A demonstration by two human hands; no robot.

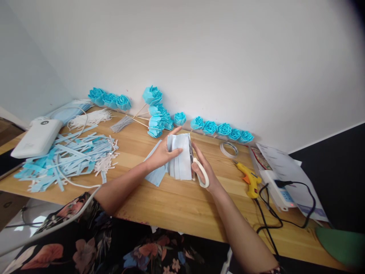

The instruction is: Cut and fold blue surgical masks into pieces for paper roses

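Sheet [182, 158], blue and pleated, was pinched in left hand [164, 154] over table [182, 205]; right hand [209, 175] gripped scissors [203, 173] along sheet's right side; flowers [210, 127] lined back edge.

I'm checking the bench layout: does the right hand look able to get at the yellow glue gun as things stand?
Probably yes: only wooden tabletop shows between the right hand and the yellow glue gun, though that hand holds white-handled scissors, which would likely need setting down first.

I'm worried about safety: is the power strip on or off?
It appears on: a small red light glows on the white power strip, near its blue sockets.
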